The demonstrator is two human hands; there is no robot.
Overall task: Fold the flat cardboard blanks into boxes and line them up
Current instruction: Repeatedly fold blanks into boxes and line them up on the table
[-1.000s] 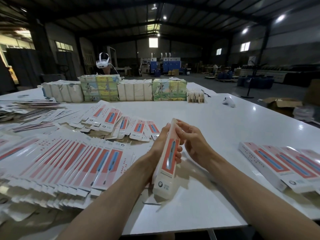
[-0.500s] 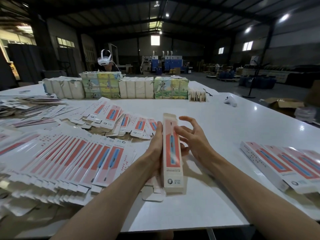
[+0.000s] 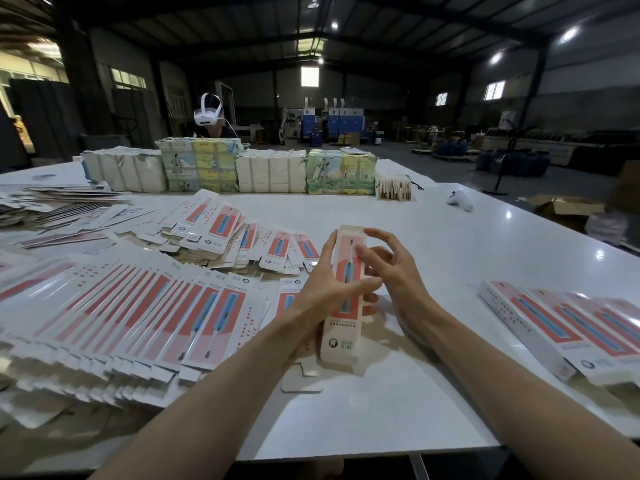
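1. Centrally, 1 slim red-and-blue printed box (image 3: 347, 271) stands tilted over the white table (image 3: 381, 417), its lower end near the tabletop and its open top end pointing away.
2. The left hand (image 3: 320, 292) grips this box at mid-length, with the thumb (image 3: 365, 284) laid across the printed front and the fingers wrapped behind the left side.
3. The right hand (image 3: 398, 271) is unclenched beside the box's upper right edge. Its fingers are spread and loosely bent and hold nothing. I cannot tell whether its fingertips touch the cardboard.
4. A loose cardboard flap (image 3: 300, 380) lies on the table just below the box's lower end. Whether it belongs to the box is unclear.
5. At lower left, flat blanks (image 3: 121, 306) lie fanned in an overlapping row, printed side up.
6. Behind them, left of centre, a looser heap of blanks (image 3: 225, 230) spreads across the table.
7. At the right edge, finished boxes (image 3: 571, 327) lie side by side, touching.
8. Along the far table edge sit bundled packets (image 3: 201, 168), some white and some with coloured pictures.
9. A white controller (image 3: 459, 200) rests at upper right of the table.
10. Beyond the packets, a person wearing a white headset (image 3: 207, 114) is partly hidden.
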